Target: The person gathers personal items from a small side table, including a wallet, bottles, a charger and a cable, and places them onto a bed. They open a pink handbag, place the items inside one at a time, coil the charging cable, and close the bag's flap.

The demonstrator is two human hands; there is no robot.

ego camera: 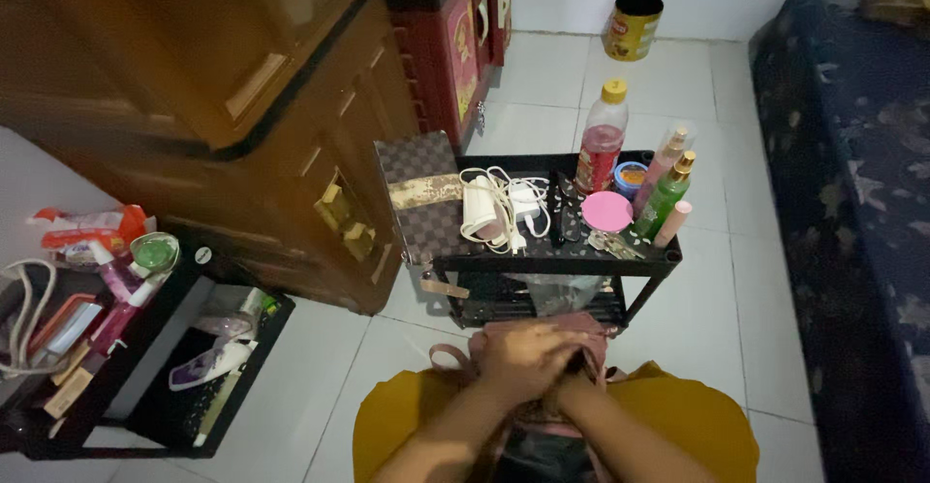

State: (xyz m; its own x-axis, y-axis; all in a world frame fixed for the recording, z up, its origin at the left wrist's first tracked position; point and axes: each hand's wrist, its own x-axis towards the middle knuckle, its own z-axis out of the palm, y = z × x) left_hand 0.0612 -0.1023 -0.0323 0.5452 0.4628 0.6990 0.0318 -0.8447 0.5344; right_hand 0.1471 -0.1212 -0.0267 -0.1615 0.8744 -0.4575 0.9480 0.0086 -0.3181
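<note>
Pink bag [581, 331] on lap, directly under both hands; left hand [518, 359] overlaps right hand [570, 386], both clasped on its top, below black rack [552, 262].

pink bag [542, 333], checkered brown pouch [418, 192], black rack [552, 262]

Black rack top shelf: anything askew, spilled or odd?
No spill shows. The white charger cable lies in a loose tangle on the black rack, and a checkered pouch leans tilted against its left end. Bottles stand upright. Both hands rest on a pink bag.
</note>
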